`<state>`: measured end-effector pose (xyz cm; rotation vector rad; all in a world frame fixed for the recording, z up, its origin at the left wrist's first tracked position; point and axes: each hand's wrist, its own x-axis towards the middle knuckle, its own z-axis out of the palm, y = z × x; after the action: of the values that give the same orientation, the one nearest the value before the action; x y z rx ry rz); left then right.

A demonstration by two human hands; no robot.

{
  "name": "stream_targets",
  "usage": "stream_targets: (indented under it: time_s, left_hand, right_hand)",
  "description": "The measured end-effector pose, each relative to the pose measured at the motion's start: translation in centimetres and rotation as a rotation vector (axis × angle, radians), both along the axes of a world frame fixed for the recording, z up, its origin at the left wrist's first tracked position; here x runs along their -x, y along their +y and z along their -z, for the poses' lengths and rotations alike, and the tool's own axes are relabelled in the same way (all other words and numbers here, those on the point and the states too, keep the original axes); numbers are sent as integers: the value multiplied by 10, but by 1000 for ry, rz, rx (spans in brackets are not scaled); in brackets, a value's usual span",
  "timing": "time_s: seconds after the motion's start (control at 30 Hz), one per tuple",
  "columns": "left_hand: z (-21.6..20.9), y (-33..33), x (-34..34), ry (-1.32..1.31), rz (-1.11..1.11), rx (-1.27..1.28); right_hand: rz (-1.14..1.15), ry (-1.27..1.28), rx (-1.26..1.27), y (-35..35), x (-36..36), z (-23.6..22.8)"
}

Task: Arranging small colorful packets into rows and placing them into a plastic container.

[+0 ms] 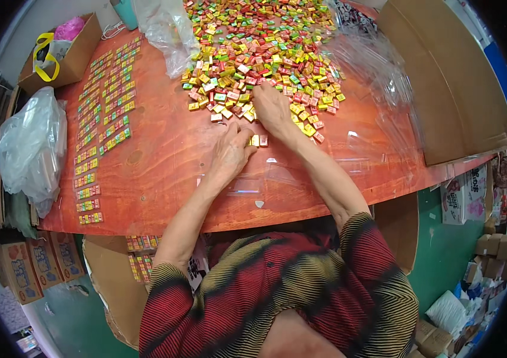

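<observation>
A large heap of small box-shaped packs (pixel 265 56) in red, yellow and green spreads over the far middle of the red wooden table (pixel 164 161). My right hand (pixel 272 107) reaches into its near edge, fingers bent down among the packs; its fingertips are hidden. Just left and nearer, my left hand (pixel 232 149) is curled on the tabletop with thumb and fingers at the left end of a short row of packs (pixel 259 141). That row's left part is covered by the hand. Clear plastic sleeves or trays (pixel 238 185) lie close in front of my hands.
Lined-up groups of packs (pixel 89 179) run along the table's left side. Plastic bags (pixel 32 143) and an open carton (pixel 65 53) stand at left. More clear plastic (pixel 378 71) and a big cardboard box (pixel 444 83) stand at right. Below the front edge, another carton (pixel 110 280) holds filled packs.
</observation>
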<state>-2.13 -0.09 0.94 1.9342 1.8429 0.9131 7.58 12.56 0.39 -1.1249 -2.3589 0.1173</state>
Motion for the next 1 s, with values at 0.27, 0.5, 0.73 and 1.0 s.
stream_targets:
  time_s: [0.27, 0.5, 0.73, 1.0]
  left_hand:
    - [-1, -14, 15, 25, -72, 27]
    - [-4, -20, 25, 6, -128, 105]
    - [-8, -19, 24, -7, -81, 89]
    - [-1, -15, 17, 97, -55, 36]
  right_hand:
    - [-153, -37, -172, -43, -17, -16]
    - [-201, -118, 52, -88, -29, 0]
    - [-272, -51, 345, -67, -53, -18]
    - [-422, 19, 218, -70, -34, 5]
